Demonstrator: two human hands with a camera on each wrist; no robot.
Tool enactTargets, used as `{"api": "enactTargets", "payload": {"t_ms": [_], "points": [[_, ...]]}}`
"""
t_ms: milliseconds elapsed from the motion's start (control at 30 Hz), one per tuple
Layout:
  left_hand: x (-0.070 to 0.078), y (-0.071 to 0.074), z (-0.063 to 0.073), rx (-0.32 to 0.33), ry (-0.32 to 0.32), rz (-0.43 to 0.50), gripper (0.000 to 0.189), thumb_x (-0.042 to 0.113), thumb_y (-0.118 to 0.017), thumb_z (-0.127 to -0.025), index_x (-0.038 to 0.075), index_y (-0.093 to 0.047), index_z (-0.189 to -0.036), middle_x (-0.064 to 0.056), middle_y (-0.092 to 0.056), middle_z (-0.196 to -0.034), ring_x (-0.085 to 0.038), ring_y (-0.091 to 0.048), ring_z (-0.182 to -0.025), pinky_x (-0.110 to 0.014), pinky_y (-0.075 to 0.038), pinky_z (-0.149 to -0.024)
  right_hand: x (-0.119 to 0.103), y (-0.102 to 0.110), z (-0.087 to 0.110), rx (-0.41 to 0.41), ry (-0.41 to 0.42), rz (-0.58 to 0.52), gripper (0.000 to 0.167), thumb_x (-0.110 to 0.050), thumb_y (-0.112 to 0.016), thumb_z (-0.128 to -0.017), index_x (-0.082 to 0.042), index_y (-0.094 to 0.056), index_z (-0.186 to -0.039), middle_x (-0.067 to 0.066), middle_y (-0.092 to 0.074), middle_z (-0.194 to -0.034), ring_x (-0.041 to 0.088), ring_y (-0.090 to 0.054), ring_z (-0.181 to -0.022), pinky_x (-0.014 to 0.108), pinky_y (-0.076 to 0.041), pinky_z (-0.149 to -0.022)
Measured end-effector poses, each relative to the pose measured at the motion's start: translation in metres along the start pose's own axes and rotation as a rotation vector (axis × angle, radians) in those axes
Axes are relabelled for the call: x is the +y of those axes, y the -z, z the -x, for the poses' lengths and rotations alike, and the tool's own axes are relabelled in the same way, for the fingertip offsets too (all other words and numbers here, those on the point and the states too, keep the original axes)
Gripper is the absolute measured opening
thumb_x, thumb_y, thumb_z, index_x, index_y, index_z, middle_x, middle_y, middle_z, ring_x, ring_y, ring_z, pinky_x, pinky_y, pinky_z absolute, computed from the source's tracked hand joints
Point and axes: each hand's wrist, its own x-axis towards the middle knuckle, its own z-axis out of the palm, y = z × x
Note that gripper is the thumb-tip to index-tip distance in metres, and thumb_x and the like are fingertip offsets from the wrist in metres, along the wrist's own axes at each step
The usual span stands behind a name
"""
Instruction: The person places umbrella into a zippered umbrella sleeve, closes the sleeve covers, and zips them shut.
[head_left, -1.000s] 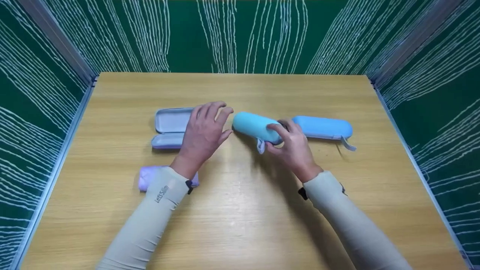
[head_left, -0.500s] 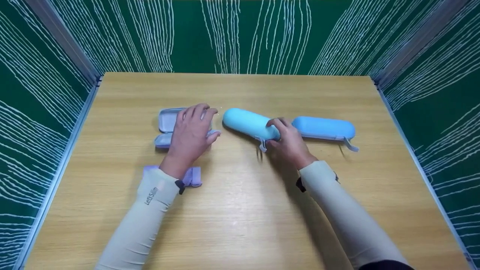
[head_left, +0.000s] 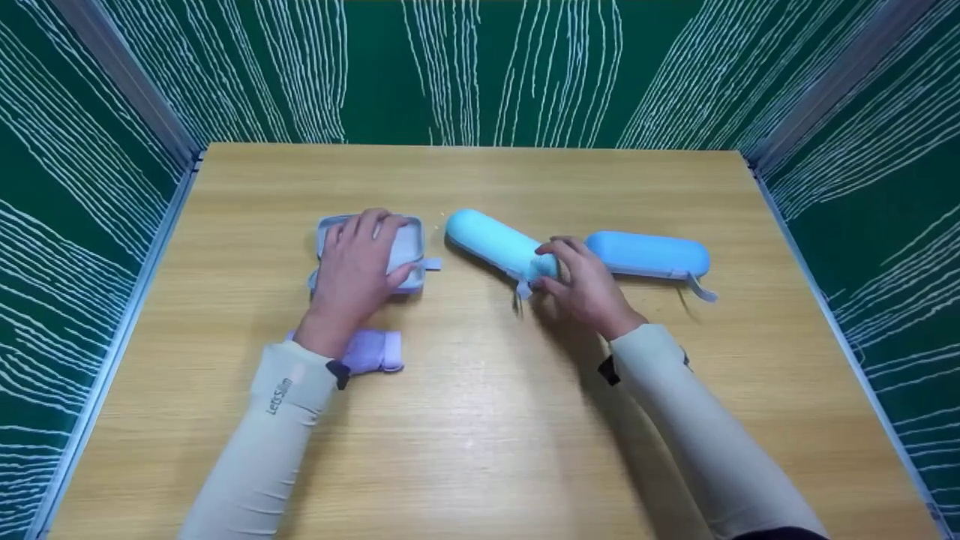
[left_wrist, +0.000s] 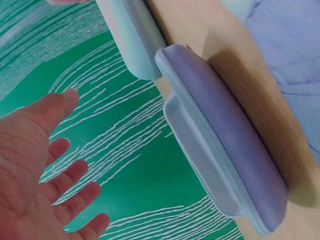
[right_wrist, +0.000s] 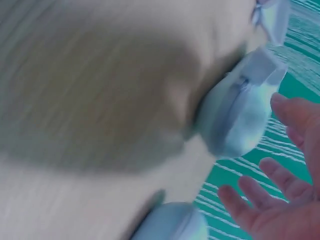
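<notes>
Over the open zip case, lavender outside and grey inside, my left hand hovers with fingers spread. In the left wrist view, a gap shows between that hand and the case's purple shell. A teal zip case lies closed and slanted in the middle. Close to its near right end is my right hand, fingers loosely bent. The right wrist view shows this hand holding nothing, beside the teal case's rounded end and its pull tab.
A closed blue zip case with a strap lies to the right, just beyond my right hand. A folded purple fabric bundle with a band lies below the open case, partly hidden by my left wrist. Green walls border the wooden table.
The teal case has been set down on the table and my right hand has loosened from it. My left hand has moved left across the open case, uncovering more of its interior.
</notes>
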Motion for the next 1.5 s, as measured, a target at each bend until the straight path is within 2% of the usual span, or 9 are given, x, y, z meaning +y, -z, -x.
{"api": "enactTargets", "payload": {"t_ms": [167,267,500,667,767,900,1067,1267,1500], "points": [[-0.004,0.001,0.003,-0.011,0.000,0.007,0.067,0.050,-0.069,-0.096,0.017,-0.046,-0.150,-0.014,-0.045,-0.151,-0.037,-0.040,-0.141,-0.061,-0.030,-0.115,-0.024,-0.011,0.002,0.092,0.180,0.017,0.034,-0.016,-0.078,-0.093,-0.010,-0.068,-0.125,0.015,-0.059,-0.140,0.038,-0.053,-0.129,0.055,-0.042,-0.107],[-0.007,0.002,0.004,-0.020,0.014,0.006,0.068,0.050,-0.070,-0.096,0.018,-0.047,-0.151,-0.013,-0.045,-0.152,-0.037,-0.039,-0.142,-0.061,-0.029,-0.116,-0.045,-0.027,0.004,0.109,0.296,0.031,0.033,-0.016,-0.077,-0.093,-0.009,-0.069,-0.124,0.014,-0.060,-0.140,0.035,-0.052,-0.130,0.054,-0.040,-0.109],[-0.018,0.007,0.008,-0.066,0.080,0.006,0.070,0.052,-0.071,-0.094,0.018,-0.050,-0.151,-0.015,-0.045,-0.154,-0.040,-0.036,-0.144,-0.065,-0.025,-0.117,-0.100,-0.069,0.002,0.005,0.475,0.059,0.040,-0.021,-0.077,-0.092,-0.013,-0.067,-0.130,0.010,-0.058,-0.144,0.029,-0.050,-0.136,0.048,-0.035,-0.115],[-0.028,0.014,0.010,-0.120,0.167,-0.016,0.072,0.053,-0.071,-0.093,0.016,-0.051,-0.152,-0.018,-0.044,-0.155,-0.042,-0.035,-0.144,-0.067,-0.027,-0.115,-0.130,-0.084,-0.006,-0.113,0.504,0.094,0.047,-0.027,-0.077,-0.093,-0.016,-0.064,-0.136,0.009,-0.056,-0.147,0.031,-0.048,-0.138,0.049,-0.032,-0.118],[-0.034,0.019,0.012,-0.131,0.199,-0.041,0.072,0.052,-0.071,-0.093,0.014,-0.051,-0.152,-0.020,-0.044,-0.154,-0.044,-0.036,-0.143,-0.067,-0.029,-0.113,-0.142,-0.092,-0.011,-0.176,0.502,0.121,0.049,-0.031,-0.077,-0.093,-0.018,-0.063,-0.138,0.009,-0.056,-0.146,0.032,-0.048,-0.136,0.051,-0.036,-0.114],[-0.046,0.024,0.016,-0.134,0.227,-0.057,0.072,0.051,-0.070,-0.094,0.012,-0.051,-0.151,-0.022,-0.044,-0.153,-0.046,-0.037,-0.141,-0.068,-0.030,-0.112,-0.154,-0.105,-0.013,-0.220,0.545,0.167,0.051,-0.035,-0.077,-0.092,-0.020,-0.062,-0.139,0.006,-0.057,-0.143,0.029,-0.049,-0.132,0.051,-0.042,-0.107],[-0.058,0.028,0.023,-0.135,0.275,-0.054,0.072,0.051,-0.070,-0.095,0.010,-0.051,-0.151,-0.024,-0.044,-0.152,-0.047,-0.035,-0.142,-0.069,-0.028,-0.113,-0.171,-0.126,-0.012,-0.280,0.609,0.224,0.056,-0.038,-0.077,-0.091,-0.020,-0.061,-0.142,0.010,-0.057,-0.145,0.031,-0.050,-0.133,0.049,-0.041,-0.111],[-0.066,0.030,0.029,-0.133,0.311,-0.052,0.072,0.051,-0.069,-0.095,0.010,-0.051,-0.151,-0.025,-0.044,-0.152,-0.048,-0.034,-0.142,-0.069,-0.027,-0.113,-0.186,-0.154,-0.009,-0.388,0.558,0.333,0.059,-0.041,-0.075,-0.094,-0.027,-0.055,-0.148,0.013,-0.052,-0.150,0.033,-0.050,-0.136,0.050,-0.043,-0.111],[-0.071,0.031,0.033,-0.134,0.320,-0.052,0.071,0.049,-0.070,-0.096,0.009,-0.051,-0.151,-0.025,-0.044,-0.152,-0.048,-0.034,-0.142,-0.069,-0.026,-0.113,-0.188,-0.173,-0.007,-0.382,0.514,0.343,0.049,-0.032,-0.069,-0.101,-0.031,-0.055,-0.148,0.012,-0.057,-0.145,0.030,-0.057,-0.127,0.046,-0.050,-0.105]]}}
